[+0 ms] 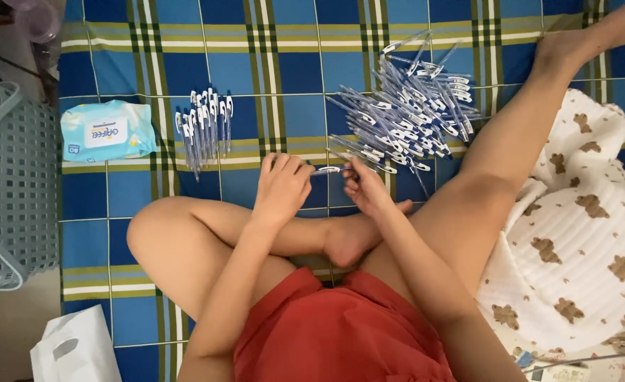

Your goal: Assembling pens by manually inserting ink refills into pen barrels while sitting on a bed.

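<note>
I sit cross-legged on a blue plaid mat (284, 64). My left hand (282, 185) and my right hand (364, 188) both grip one clear pen (328, 170) with a blue end, held level between them just above my foot. A big loose heap of the same pens (411, 113) lies right behind my right hand. A small neat row of pens (205, 127) lies to the left of my left hand.
A pale blue pack of wet wipes (107, 131) lies at the mat's left edge. A grey plastic basket (8, 184) stands on the left, a white bag (75, 350) at bottom left. A white blanket with brown bears (581, 240) lies on the right.
</note>
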